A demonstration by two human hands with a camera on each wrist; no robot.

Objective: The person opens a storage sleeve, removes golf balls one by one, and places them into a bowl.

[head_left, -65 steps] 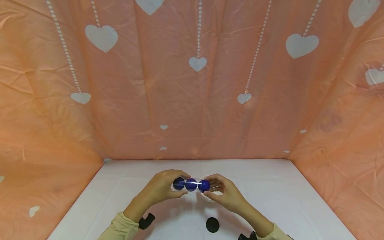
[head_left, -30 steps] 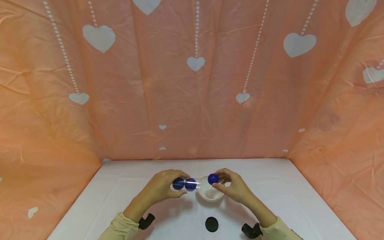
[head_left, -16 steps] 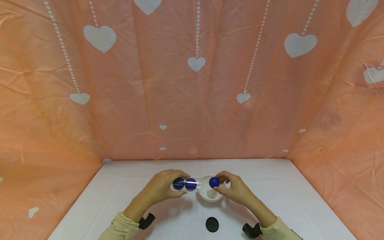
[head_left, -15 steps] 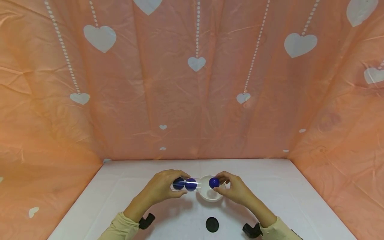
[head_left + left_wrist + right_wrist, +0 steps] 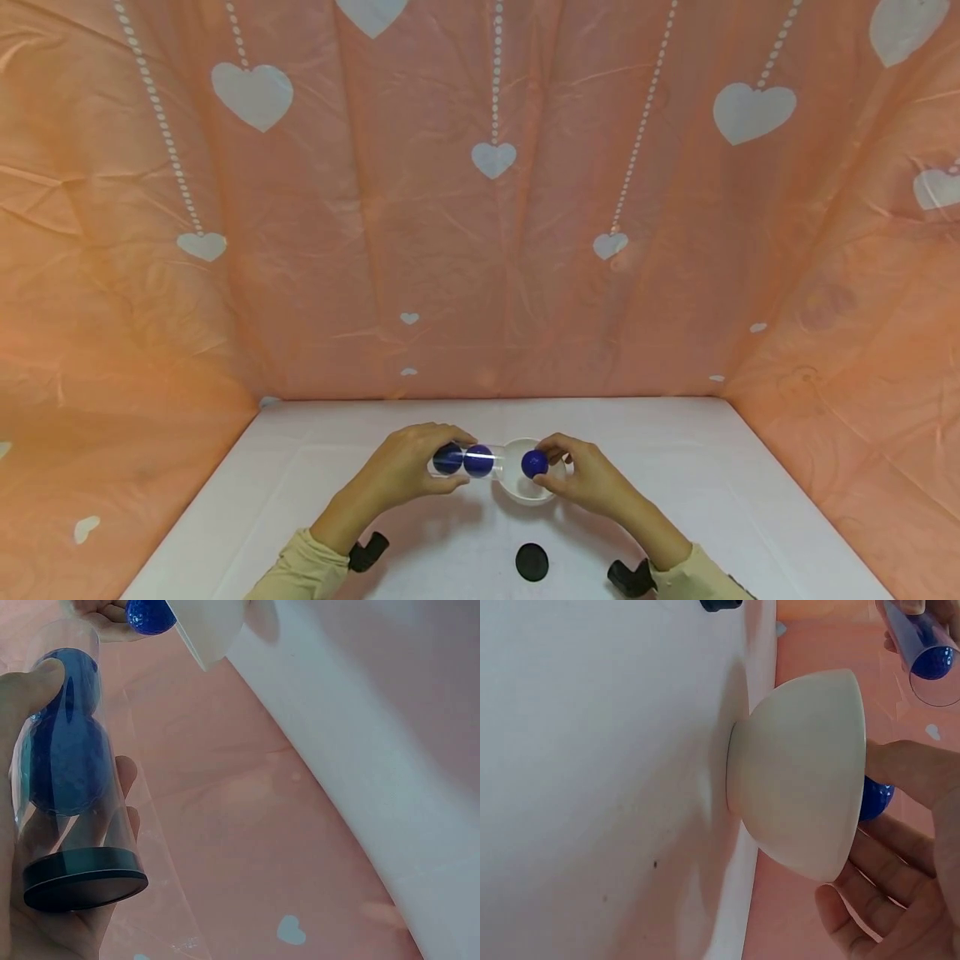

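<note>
My left hand (image 5: 408, 467) grips a clear plastic tube (image 5: 67, 832), held roughly level in the head view. Inside the tube sit two blue dimpled golf balls (image 5: 477, 460). A black cap (image 5: 86, 879) closes the tube's near end in the left wrist view, while its other end is uncovered and points right. Between thumb and fingers, my right hand (image 5: 585, 475) pinches another blue golf ball (image 5: 535, 463) at the mouth of a white bowl (image 5: 802, 776). In the right wrist view the bowl's rim hides part of that ball.
A loose black round cap (image 5: 532, 562) lies on the white table (image 5: 450, 567), nearer than the bowl. Black camera mounts show at the left wrist (image 5: 368, 552) and right wrist (image 5: 630, 577). An orange sheet with pale hearts (image 5: 480, 275) walls the back and sides.
My right hand has drawn the third golf ball out of the tube's uncovered end, moved it right over the bowl, then lowered it slightly. My left hand and the tube have stayed in place.
</note>
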